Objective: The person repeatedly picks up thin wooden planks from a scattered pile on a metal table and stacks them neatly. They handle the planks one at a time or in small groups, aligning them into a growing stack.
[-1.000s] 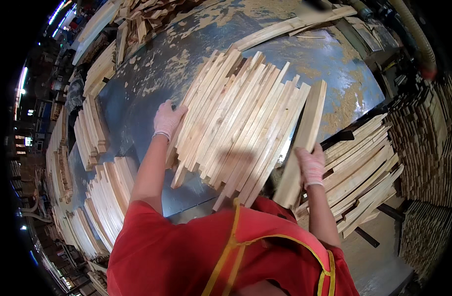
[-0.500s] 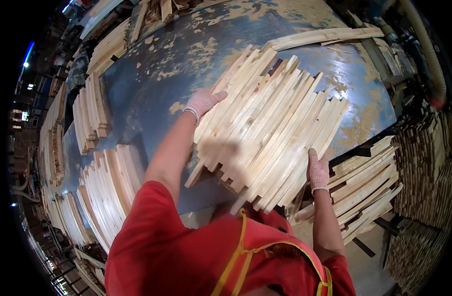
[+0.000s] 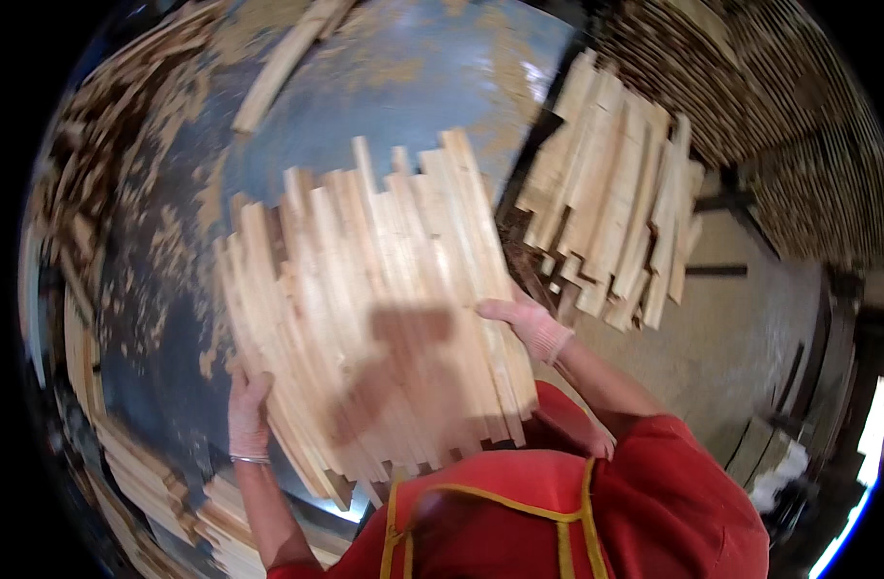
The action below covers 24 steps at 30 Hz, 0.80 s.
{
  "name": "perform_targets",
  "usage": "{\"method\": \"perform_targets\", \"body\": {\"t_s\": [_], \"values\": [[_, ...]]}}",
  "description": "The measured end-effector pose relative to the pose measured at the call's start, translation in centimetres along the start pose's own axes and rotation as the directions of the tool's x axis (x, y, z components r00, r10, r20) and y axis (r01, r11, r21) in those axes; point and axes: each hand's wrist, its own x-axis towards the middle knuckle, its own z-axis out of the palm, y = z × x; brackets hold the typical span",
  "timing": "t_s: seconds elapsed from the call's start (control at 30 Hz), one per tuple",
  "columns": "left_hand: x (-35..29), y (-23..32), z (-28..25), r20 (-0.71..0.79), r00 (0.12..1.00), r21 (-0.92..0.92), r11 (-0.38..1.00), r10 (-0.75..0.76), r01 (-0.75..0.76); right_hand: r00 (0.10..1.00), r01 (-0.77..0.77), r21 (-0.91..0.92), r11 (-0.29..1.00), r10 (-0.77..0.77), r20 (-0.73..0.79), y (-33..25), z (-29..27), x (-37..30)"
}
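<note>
A wide bundle of pale wooden strips [image 3: 379, 261], uneven at the ends, is pressed side by side between my hands in front of my red apron. My left hand [image 3: 249, 410], in a pale glove, grips the bundle's left side with the thumb on top. My gloved right hand [image 3: 527, 323] clasps the opposite side, its thumb lying over the outer strips and its other fingers hidden. The bundle is over the near right part of the blue-grey table [image 3: 152, 357]. Whether it touches the tabletop cannot be told. A shadow falls across the strips.
Right of the table lies another stack of pale strips [image 3: 611, 183]. Beyond it rise tall piles of darker wood [image 3: 721, 106]. A loose board [image 3: 285, 68] and sawdust [image 3: 394, 69] lie on the tabletop. More strips [image 3: 138, 473] are at the lower left, scraps [image 3: 80, 183] along the left.
My view and body have turned right, toward the strip stack beside the table. The bundle has turned with me, still between both hands and now closer to my apron.
</note>
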Motion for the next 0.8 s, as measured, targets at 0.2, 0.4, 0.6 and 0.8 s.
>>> {"method": "perform_targets", "body": {"t_s": [0.2,0.4,0.6,0.8], "values": [[1.7,-3.0,-0.9,0.065,0.998,0.131,0.991,-0.021,0.013,0.978,0.112,0.281,0.953,-0.155,0.138,3.6,-1.5,-1.2],[-6.2,-6.6,1.4,-0.038,0.997,-0.018,0.997,-0.070,0.069,0.956,0.256,0.205,0.945,-0.279,0.088,9.9,-6.2,-5.4],[-14.7,-6.8,5.7,0.030,0.998,0.219,0.974,0.047,-0.052,0.911,0.342,0.338,0.877,-0.397,0.108,16.8,-12.1,-11.2],[-25.7,-4.4,20.1,0.407,0.902,0.238,0.936,0.145,-0.258,0.795,0.541,0.467,0.700,-0.607,-0.011,15.9,-19.9,-30.8]]}}
